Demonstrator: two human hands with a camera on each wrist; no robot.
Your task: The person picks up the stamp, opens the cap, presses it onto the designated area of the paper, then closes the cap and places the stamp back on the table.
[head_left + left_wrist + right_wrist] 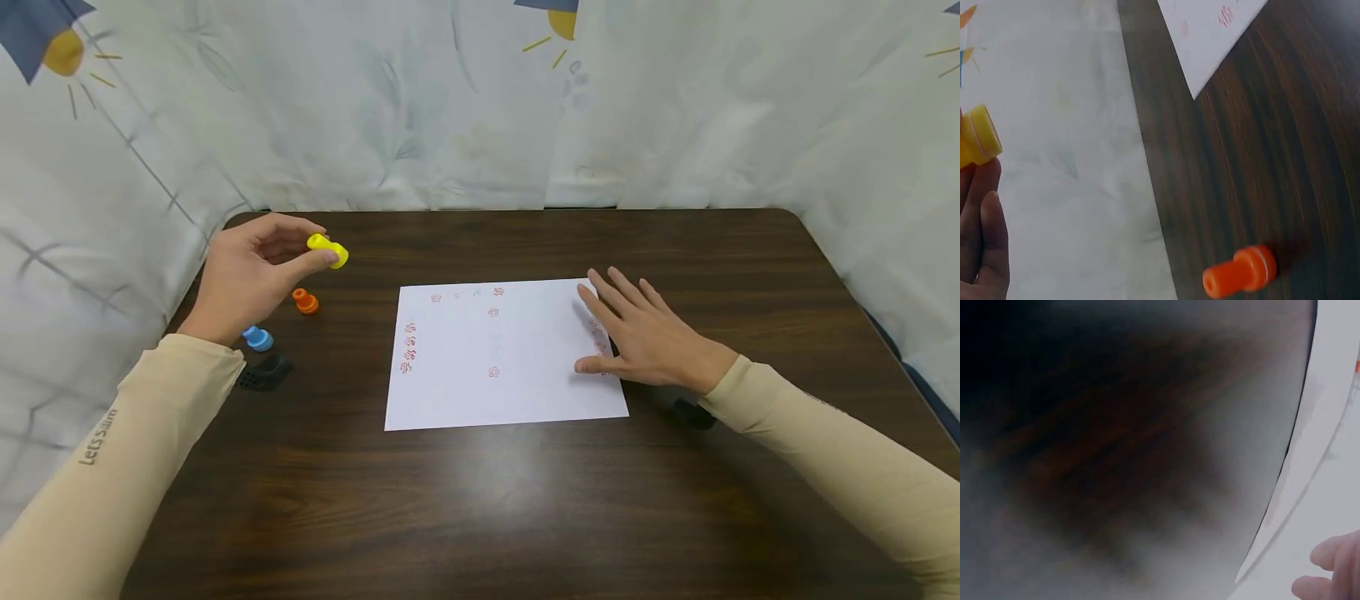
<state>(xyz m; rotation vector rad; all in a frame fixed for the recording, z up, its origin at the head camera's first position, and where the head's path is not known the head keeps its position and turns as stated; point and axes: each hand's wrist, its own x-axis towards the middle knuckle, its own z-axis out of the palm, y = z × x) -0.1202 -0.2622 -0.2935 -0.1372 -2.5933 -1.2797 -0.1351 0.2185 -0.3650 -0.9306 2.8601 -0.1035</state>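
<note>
Yellow stamp (328, 250) pinched in the left hand (247, 279) should come down square (right hand (645, 337) flat, steadying the paper (495, 358)).

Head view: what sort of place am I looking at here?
Probably a small staged tabletop for stamping, not a real office. A dark wooden table is closed in by a printed fabric backdrop. A stamped white sheet lies under the right hand, and the left hand holds a yellow stamp.
</note>
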